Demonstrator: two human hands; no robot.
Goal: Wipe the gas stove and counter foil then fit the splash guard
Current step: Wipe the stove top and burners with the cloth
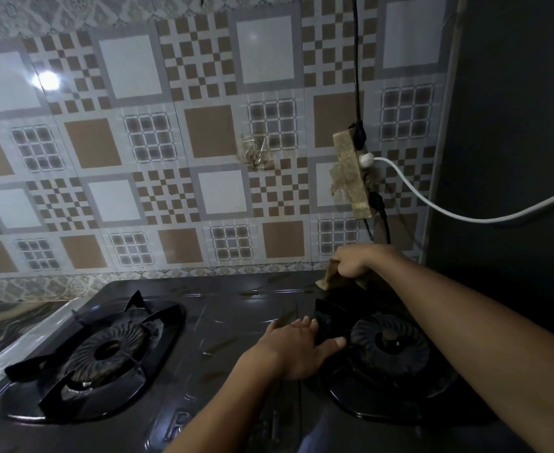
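A black two-burner gas stove (236, 308) fills the lower half of the view. My right hand (351, 264) is shut on a tan cloth (329, 277) pressed on the stove's back right corner by the wall. My left hand (297, 346) grips the black pan support (329, 317) of the right burner (388, 343) at its left side, fingers wrapped on one prong. The left burner (105, 349) keeps its pan support in place. Shiny foil (24, 338) covers the counter at the stove's left edge.
A patterned tile wall (171, 158) rises right behind the stove. A taped power strip (351, 174) hangs on it with a black cord (355, 60) and a white cable (432, 204) running right. A dark panel (514, 125) closes the right side.
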